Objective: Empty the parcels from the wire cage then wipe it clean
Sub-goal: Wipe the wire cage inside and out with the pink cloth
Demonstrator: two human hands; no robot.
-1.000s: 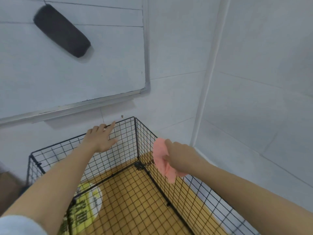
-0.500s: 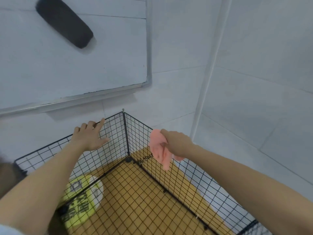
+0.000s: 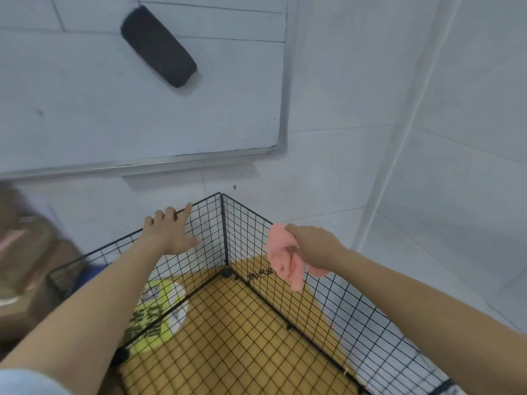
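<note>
The right hand [image 3: 316, 243] is closed round a bunched pink cloth [image 3: 281, 258], thumb and fingers pinching the wad so that a loose tail hangs below the fist. It holds the cloth against the top wire of the right-hand panel of the wire cage [image 3: 328, 303], near the far corner, probably because a gathered cloth wraps round thin wire better than a flat one would. The left hand [image 3: 171, 232] has its fingers hooked over the top wire of the adjoining far panel and its thumb splayed on the mesh; that grip looks meant to brace the light frame so it does not flex or slide under the rubbing. The cage stands on the floor, pushed into the corner of the room, with the ochre floor [image 3: 242, 323] showing through its base grid. No parcel lies in the part of the interior that is in view, so the emptying seems done and the wiping is the step in hand. A yellow-green pack [image 3: 158, 312] shows through the left panel and appears to lie just outside it. Brown parcels [image 3: 28, 252], blurred, are stacked further left, outside the cage. Above on the wall hangs a whiteboard [image 3: 142, 115] with a dark eraser [image 3: 158, 47] stuck to it.
</note>
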